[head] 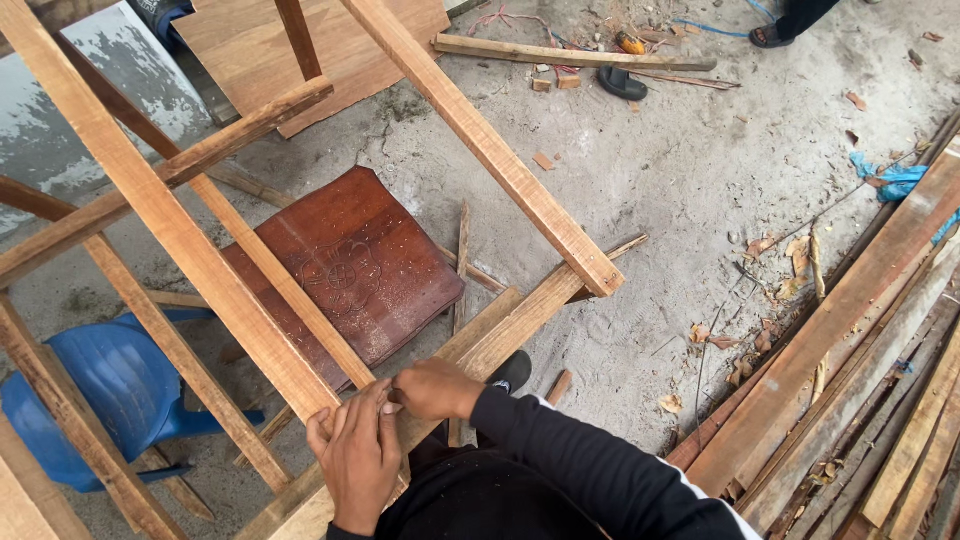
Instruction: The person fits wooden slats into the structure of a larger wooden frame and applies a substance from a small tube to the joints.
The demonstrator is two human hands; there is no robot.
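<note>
A wooden frame (250, 330) of long rough battens is seen from above, and its near corner, where a long batten meets a cross rail (505, 330), lies directly under the two hands at the bottom middle of the view. No container with contents can be made out anywhere in the view.

The left hand (357, 462) is laid flat over the corner joint, fingers spread and extended, pressing on the wood without being closed round anything. The right hand (432, 389) is curled shut just above and to the right of the left one, touching its fingertips; something small appears to be pinched against the wood, but what it is cannot be told. A dark sleeve (590, 470) runs back from the right wrist toward the lower right.

Just beyond the grip, under the battens, a reddish-brown carved panel (350, 265) lies on the ground. To the left of the hands, beneath the frame, a blue plastic chair (105, 385) is seen. Right of the grip, well apart, a stack of long planks (850, 380) runs diagonally along the edge of the concrete floor (680, 200). Far beyond the hands, at the top, a loose batten (570, 55) lies beside a dark sandal (622, 82), and another person's foot (772, 36) is seen at the edge.
</note>
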